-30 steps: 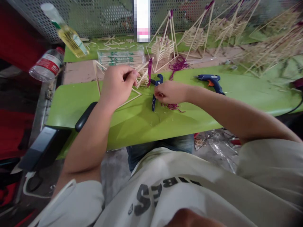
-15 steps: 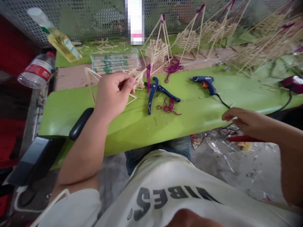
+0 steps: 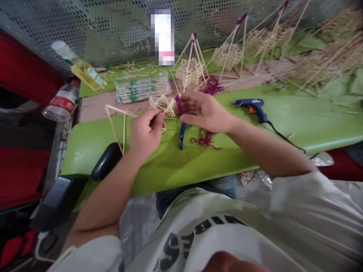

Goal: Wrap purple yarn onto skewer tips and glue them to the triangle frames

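Note:
My left hand [image 3: 147, 132] is closed in a pinch on a light wooden stick frame [image 3: 115, 128], whose triangular end sticks out to the left of the hand. Purple yarn [image 3: 178, 102] is wound at the frame's right-hand tip. Beside that yarn is my right hand [image 3: 207, 111], its fingers stretched and the thumb apart; whether it touches the yarn I cannot tell. Under the right hand lies a blue hand cutter [image 3: 182, 138], mostly covered, with one handle showing. A loose tangle of purple yarn [image 3: 204, 139] rests just below. Behind my left hand sits a small stacked-stick piece [image 3: 161, 104].
A blue glue gun [image 3: 252, 106] with a cord lies to the right. Behind stand several stick pyramids [image 3: 191, 71] and a packet of sticks [image 3: 143, 88]. Two bottles [image 3: 87, 75] are at the left. A black case [image 3: 106, 162] lies near the green table's [image 3: 159, 177] front edge.
My right hand has come in from the far right, over the cutter, to the yarn at the frame's tip. My left hand keeps its pinch. The view has shifted slightly.

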`<state>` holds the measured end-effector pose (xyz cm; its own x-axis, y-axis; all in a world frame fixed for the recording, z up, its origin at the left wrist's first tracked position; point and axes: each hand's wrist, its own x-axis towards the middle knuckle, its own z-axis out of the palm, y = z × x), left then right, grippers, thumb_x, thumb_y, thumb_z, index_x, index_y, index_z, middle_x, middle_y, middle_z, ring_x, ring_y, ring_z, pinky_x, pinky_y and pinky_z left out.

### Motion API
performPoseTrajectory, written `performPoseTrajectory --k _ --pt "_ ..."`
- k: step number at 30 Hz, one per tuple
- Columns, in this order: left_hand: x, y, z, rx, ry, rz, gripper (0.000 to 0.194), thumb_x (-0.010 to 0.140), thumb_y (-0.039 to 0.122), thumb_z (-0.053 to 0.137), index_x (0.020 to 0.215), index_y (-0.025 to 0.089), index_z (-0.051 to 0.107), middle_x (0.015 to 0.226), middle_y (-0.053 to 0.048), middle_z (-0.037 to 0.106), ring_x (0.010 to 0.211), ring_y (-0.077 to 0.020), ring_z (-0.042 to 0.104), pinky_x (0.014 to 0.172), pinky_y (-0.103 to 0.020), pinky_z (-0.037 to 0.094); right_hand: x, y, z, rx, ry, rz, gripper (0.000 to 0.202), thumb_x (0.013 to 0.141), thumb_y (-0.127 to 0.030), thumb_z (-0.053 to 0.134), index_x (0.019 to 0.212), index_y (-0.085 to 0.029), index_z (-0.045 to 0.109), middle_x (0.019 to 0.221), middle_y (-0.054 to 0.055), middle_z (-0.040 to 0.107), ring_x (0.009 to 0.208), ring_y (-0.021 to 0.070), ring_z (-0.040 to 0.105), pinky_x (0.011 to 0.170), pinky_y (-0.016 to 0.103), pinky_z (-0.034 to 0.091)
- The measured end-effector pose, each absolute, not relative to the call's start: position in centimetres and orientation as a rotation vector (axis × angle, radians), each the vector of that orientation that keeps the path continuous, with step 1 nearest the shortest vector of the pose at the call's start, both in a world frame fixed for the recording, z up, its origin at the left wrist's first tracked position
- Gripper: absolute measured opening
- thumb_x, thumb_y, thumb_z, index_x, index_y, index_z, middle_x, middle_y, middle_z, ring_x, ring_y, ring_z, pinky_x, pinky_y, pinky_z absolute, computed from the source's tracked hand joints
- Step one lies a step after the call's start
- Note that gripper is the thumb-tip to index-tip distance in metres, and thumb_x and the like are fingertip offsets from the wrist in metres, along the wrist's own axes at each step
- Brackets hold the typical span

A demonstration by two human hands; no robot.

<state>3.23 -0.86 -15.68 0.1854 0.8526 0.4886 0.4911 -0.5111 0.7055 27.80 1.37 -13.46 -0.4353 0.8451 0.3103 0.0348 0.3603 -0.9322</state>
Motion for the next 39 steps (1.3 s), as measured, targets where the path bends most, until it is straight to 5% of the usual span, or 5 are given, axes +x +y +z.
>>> performPoseTrajectory --k 5,10,14,24,39 --pt "3.6 -1.3 -15.5 2.107 1.254 1.248 0.027 0.114 0.040 0.065 0.105 0.020 0.081 0.078 -0.002 0.079 0.069 -0.0130 0.074 0.067 -0.024 0.053 26.7 1.9 -16.8 -0.847 -1.558 1.361 0.041 0.088 -0.043 0.094 0.112 -0.020 0.072 0.101 0.005 0.081 0.092 0.0206 0.077 0.084 0.036 0.066" --pt "3.9 -1.8 -15.9 2.083 1.274 1.240 0.026 0.113 0.039 0.067 0.106 0.020 0.083 0.077 -0.002 0.079 0.063 -0.0103 0.070 0.060 -0.021 0.050 27.8 0.2 -17.5 -0.956 -1.650 0.396 0.040 0.090 -0.043 0.092 0.116 -0.024 0.069 0.107 0.005 0.073 0.099 0.0236 0.071 0.088 0.042 0.061" --pt "4.2 -2.1 -16.3 2.026 1.281 1.179 0.028 0.113 0.042 0.067 0.108 0.021 0.083 0.077 -0.002 0.079 0.061 -0.0115 0.069 0.060 -0.024 0.051 27.7 0.0 -17.4 -0.809 -1.736 -0.164 0.024 0.094 -0.036 0.087 0.102 -0.025 0.068 0.087 0.001 0.071 0.081 0.0206 0.066 0.077 0.039 0.051" --pt "4.4 -2.5 -16.4 1.923 1.262 1.091 0.035 0.112 0.052 0.066 0.110 0.021 0.084 0.079 -0.005 0.079 0.065 -0.0151 0.070 0.060 -0.027 0.053 27.2 -0.7 -18.0 -0.980 -1.761 0.080 0.014 0.107 -0.032 0.068 0.097 -0.024 0.073 0.088 0.003 0.081 0.076 0.0208 0.071 0.075 0.040 0.051" --pt "3.8 -2.0 -16.0 1.781 1.294 1.172 0.036 0.110 0.053 0.070 0.109 0.021 0.085 0.078 -0.004 0.077 0.054 -0.0101 0.061 0.051 -0.023 0.051 29.6 -0.7 -17.4 -0.575 -1.769 0.117 0.008 0.090 -0.025 0.070 0.089 -0.026 0.062 0.071 -0.002 0.067 0.059 0.0172 0.056 0.060 0.038 0.042"
